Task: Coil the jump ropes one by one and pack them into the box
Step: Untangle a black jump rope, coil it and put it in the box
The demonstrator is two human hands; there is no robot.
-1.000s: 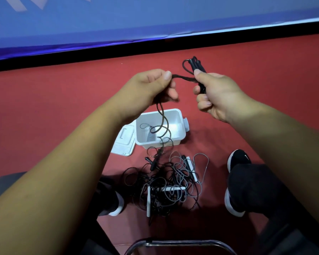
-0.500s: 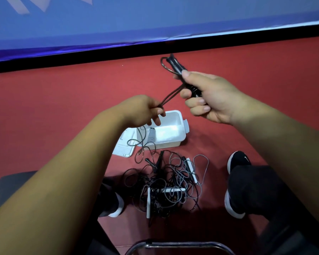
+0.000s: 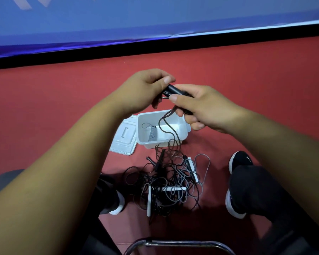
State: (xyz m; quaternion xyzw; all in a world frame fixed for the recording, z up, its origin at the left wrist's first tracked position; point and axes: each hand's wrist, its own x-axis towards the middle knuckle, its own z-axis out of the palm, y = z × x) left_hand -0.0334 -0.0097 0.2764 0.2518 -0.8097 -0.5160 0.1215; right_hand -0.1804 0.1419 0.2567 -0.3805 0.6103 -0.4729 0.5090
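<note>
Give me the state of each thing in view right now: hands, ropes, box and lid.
Black rope, handle end gripped, cord hanging loose below the hands.
Left hand, grips the black rope.
Right hand, grips the same rope.
Box, open, on the floor.
Grey rope, coiled, inside the box.
Lid, off, lying beside the box.
Rope pile, tangled on the floor.

Dim light, box glares inside (blown white), edges bent w/ fisheye.

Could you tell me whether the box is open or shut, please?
Open: the lid lies flat beside the box, whose inside shows.
</note>
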